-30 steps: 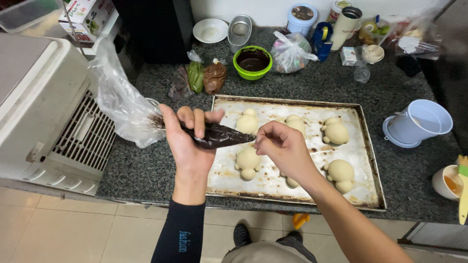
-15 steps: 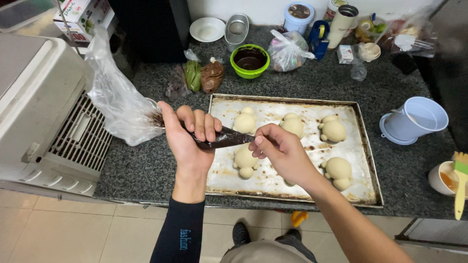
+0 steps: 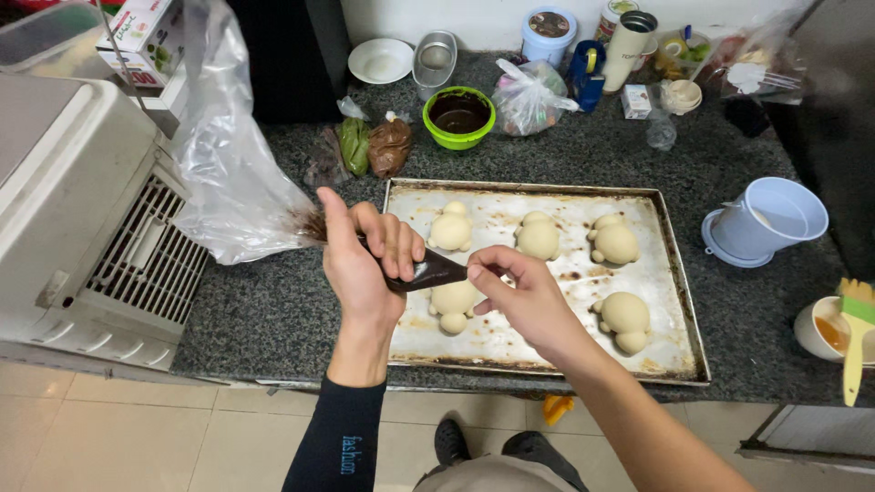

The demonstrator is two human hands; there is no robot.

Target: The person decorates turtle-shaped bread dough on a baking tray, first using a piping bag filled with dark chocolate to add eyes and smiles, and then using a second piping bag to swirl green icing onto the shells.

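Left hand: the left hand (image 3: 365, 264) is curled round the dark filled part of a piping bag (image 3: 428, 271), fingers wrapped over the top and thumb up, above the left end of the tray.
Right hand: the right hand (image 3: 521, 296) has thumb and fingertips pressed together at the bag's pointed tip, over the middle of the tray.
Piping bag: brown filling sits in the squeezed cone; the loose clear plastic tail (image 3: 232, 173) billows out past the tray's left edge, over the counter and against the white appliance.
Dough beneath the hands: one pale dough figure (image 3: 453, 302) lies just under the tip, near the tray's front edge.
Tray: a worn metal baking tray (image 3: 679, 301) rests on the dark speckled counter (image 3: 273, 310), close to its front edge.
Other dough: three figures in the back row (image 3: 452, 230) (image 3: 538, 239) (image 3: 615, 242) and one toward the front right corner (image 3: 624, 317).
Left of the counter: a white appliance (image 3: 82, 237) with a slatted vent.
Right edge: a pale blue jug (image 3: 766, 223) on its side, and a yellow-handled pastry brush (image 3: 855, 337) across a small bowl.
Back of the counter: a green bowl (image 3: 458, 116) with dark contents, a white plate (image 3: 380, 60), tied plastic bags and assorted tubs and bottles.
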